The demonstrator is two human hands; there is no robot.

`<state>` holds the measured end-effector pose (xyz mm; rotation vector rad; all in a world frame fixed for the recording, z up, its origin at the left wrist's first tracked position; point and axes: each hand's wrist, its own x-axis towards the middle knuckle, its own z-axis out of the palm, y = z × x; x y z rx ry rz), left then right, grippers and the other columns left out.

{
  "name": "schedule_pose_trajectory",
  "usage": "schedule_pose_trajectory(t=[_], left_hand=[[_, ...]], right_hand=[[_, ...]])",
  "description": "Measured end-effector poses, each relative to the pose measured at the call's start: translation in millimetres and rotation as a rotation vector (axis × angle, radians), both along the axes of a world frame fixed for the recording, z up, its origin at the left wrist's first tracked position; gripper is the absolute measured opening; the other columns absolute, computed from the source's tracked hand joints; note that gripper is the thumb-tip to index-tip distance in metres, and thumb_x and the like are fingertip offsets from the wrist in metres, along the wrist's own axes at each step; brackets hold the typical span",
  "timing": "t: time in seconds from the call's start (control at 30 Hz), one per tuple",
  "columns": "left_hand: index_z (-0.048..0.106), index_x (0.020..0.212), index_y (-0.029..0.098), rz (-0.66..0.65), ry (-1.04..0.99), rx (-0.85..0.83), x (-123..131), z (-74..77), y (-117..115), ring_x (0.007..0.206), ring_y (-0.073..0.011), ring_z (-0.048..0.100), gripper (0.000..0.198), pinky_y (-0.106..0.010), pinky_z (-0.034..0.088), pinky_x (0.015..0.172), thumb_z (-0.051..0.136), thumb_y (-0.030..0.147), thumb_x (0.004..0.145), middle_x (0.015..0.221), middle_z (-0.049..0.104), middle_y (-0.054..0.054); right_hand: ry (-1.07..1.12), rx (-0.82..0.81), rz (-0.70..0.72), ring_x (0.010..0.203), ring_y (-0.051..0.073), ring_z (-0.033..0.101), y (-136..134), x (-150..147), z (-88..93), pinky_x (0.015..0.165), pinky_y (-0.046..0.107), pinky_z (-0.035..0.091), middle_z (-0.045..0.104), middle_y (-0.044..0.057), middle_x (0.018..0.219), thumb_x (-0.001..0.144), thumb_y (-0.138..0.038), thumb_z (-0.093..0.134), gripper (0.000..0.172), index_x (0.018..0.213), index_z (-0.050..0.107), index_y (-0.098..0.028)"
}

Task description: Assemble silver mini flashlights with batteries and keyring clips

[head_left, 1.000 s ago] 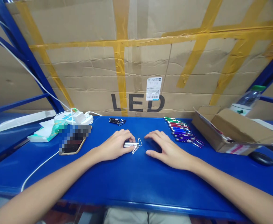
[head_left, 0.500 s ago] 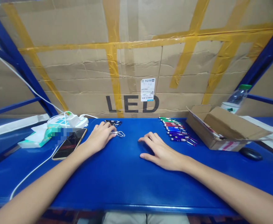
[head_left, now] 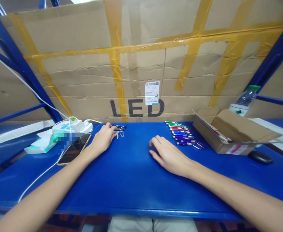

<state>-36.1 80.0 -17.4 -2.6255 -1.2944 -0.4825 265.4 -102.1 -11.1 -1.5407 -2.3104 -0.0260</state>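
Note:
My left hand [head_left: 104,138] is at the back left of the blue table, its fingers closed over a small piece with a silver carabiner clip [head_left: 121,133]. The clip sticks out past the fingertips; the rest of the piece is hidden under the hand. Just behind lie several black pieces with similar clips [head_left: 122,127], partly covered by the fingers. My right hand [head_left: 169,155] hovers or rests over the table's middle, fingers loosely bent, thumb apart, holding nothing. To its right, slim metallic pen-like tubes with clips [head_left: 180,132] lie in a row, coloured green, red, blue and purple.
An open cardboard box [head_left: 222,143] stands at the right, with a black mouse [head_left: 260,157] before it and a bottle [head_left: 245,101] behind. A phone [head_left: 75,149], tissue pack [head_left: 41,144], power strip [head_left: 69,126] and white cable are at the left. A large carton [head_left: 88,83] backs the table [head_left: 131,183].
My left hand has moved slightly back toward the black pieces, and the silver clip has turned with it. My right hand's fingers have curled in and shifted a little right. The view has tilted slightly.

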Motion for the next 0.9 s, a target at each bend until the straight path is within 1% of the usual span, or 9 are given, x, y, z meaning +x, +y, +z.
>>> schedule_pose_trajectory(t=[0.07, 0.13, 0.23, 0.27, 0.3, 0.37, 0.5, 0.67, 0.9], left_hand=[[0.063, 0.127, 0.020, -0.015, -0.045, 0.029, 3, 0.8, -5, 0.116, -0.0347, 0.063, 0.024, -0.046, 0.057, 0.095, 0.060, 0.026, 0.104, 0.124, 0.060, -0.014], [0.061, 0.125, 0.020, -0.053, -0.098, 0.053, 9, 3.3, -14, 0.114, -0.0341, 0.063, 0.023, -0.047, 0.056, 0.094, 0.058, 0.024, 0.103, 0.125, 0.060, -0.014], [0.058, 0.112, 0.022, -0.167, -0.182, 0.011, 23, 7.8, -31, 0.106, -0.0292, 0.062, 0.010, -0.045, 0.053, 0.094, 0.054, 0.023, 0.104, 0.114, 0.061, -0.009], [0.055, 0.106, 0.022, -0.190, -0.204, -0.013, 27, 9.3, -37, 0.100, -0.0270, 0.062, 0.004, -0.043, 0.052, 0.091, 0.053, 0.024, 0.104, 0.108, 0.061, -0.007], [0.052, 0.100, 0.023, -0.218, -0.220, -0.040, 31, 10.6, -42, 0.095, -0.0254, 0.061, 0.004, -0.040, 0.050, 0.087, 0.053, 0.025, 0.104, 0.105, 0.061, -0.006], [0.046, 0.091, 0.023, -0.269, -0.245, -0.084, 37, 12.7, -51, 0.088, -0.0233, 0.057, 0.016, -0.038, 0.047, 0.082, 0.050, 0.028, 0.106, 0.096, 0.059, -0.004], [0.039, 0.079, 0.023, -0.364, -0.250, -0.136, 40, 15.3, -60, 0.084, -0.0223, 0.052, 0.032, -0.036, 0.043, 0.078, 0.048, 0.031, 0.109, 0.085, 0.056, -0.002], [0.037, 0.072, 0.022, -0.474, -0.336, -0.168, 39, 16.3, -65, 0.076, -0.0189, 0.049, 0.042, -0.035, 0.042, 0.078, 0.049, 0.033, 0.111, 0.078, 0.056, -0.001], [0.046, 0.074, 0.021, -0.481, -0.400, -0.195, 41, 16.0, -69, 0.080, -0.0186, 0.057, 0.040, -0.035, 0.044, 0.080, 0.056, 0.036, 0.111, 0.086, 0.066, -0.003]], right_hand=[[-0.126, 0.014, -0.083, 0.098, 0.027, 0.064, 0, 2, 6.7, 0.089, 0.041, 0.054, 0.066, 0.012, 0.112, 0.106, -0.015, 0.052, 0.008, 0.110, 0.058, -0.018], [-0.298, 0.001, -0.193, 0.104, 0.031, 0.067, 1, 8, 16.3, 0.089, 0.043, 0.054, 0.067, 0.016, 0.119, 0.104, -0.009, 0.048, 0.018, 0.114, 0.061, -0.016], [-0.504, -0.083, -0.382, 0.124, 0.037, 0.067, 1, 29, 32.7, 0.097, 0.046, 0.056, 0.063, 0.027, 0.141, 0.098, 0.004, 0.040, 0.042, 0.133, 0.061, -0.008], [-0.540, -0.111, -0.421, 0.125, 0.039, 0.068, 1, 38, 37.4, 0.096, 0.047, 0.057, 0.062, 0.029, 0.143, 0.096, 0.005, 0.039, 0.047, 0.137, 0.059, -0.006], [-0.565, -0.144, -0.457, 0.123, 0.039, 0.069, 0, 48, 41.3, 0.093, 0.048, 0.058, 0.063, 0.031, 0.142, 0.095, 0.006, 0.039, 0.049, 0.139, 0.060, -0.005], [-0.587, -0.210, -0.481, 0.119, 0.041, 0.072, -2, 66, 45.8, 0.088, 0.051, 0.060, 0.066, 0.032, 0.137, 0.094, 0.005, 0.040, 0.050, 0.137, 0.063, -0.004], [-0.521, -0.278, -0.429, 0.123, 0.041, 0.071, -6, 89, 43.6, 0.092, 0.052, 0.060, 0.066, 0.033, 0.144, 0.092, 0.003, 0.044, 0.051, 0.135, 0.070, -0.009], [-0.543, -0.270, -0.409, 0.122, 0.044, 0.068, -3, 90, 37.0, 0.086, 0.052, 0.061, 0.068, 0.033, 0.137, 0.094, -0.006, 0.054, 0.040, 0.130, 0.071, -0.009], [-0.573, -0.302, -0.460, 0.116, 0.039, 0.070, 3, 87, 39.7, 0.088, 0.048, 0.060, 0.070, 0.030, 0.129, 0.097, -0.008, 0.056, 0.039, 0.134, 0.068, -0.007]])
